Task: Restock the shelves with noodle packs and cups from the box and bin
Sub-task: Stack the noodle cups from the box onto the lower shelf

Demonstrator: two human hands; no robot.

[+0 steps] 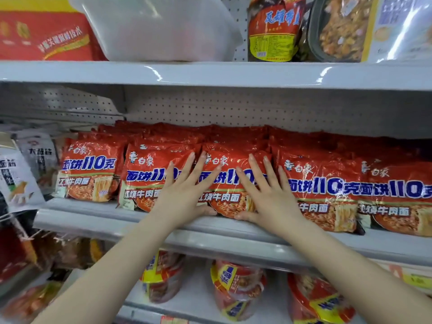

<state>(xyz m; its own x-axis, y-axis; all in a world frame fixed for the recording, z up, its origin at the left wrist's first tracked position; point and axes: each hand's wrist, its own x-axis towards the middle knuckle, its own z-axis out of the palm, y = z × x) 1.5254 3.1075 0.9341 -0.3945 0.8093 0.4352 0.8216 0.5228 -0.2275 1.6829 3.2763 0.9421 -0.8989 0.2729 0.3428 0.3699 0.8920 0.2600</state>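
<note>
- The left hand (184, 195) lies flat on the front of a red noodle pack (230, 183), its fingers straight and fanned, reaching up across the seam between that pack and the neighbouring pack (145, 178) to its left; the thumb lies along the pack's bottom edge.
- The right hand (268, 197) presses flat on the same red noodle pack, on its right half, with fingers spread and the thumb low at the pack's lower edge (neither grip curls round anything).
- That pack stands upright at the front of the middle shelf (93, 218), in a row of like red packs with more rows behind them.
- On the lower shelf stand noodle cups (236, 288) in red and yellow wrap, partly hidden by the shelf edge and both forearms.
- The top shelf carries a translucent white bin (159, 29), cut off by the upper border, just beside a red box (46, 33) on its left.
- To the bin's right stands a red and yellow bag (272, 31), and further right a large clear-wrapped tray pack (341, 29).
- White snack bags (18, 178) hang at the far left; their print is too blurred to read, and the dark goods below them are hard to make out.
</note>
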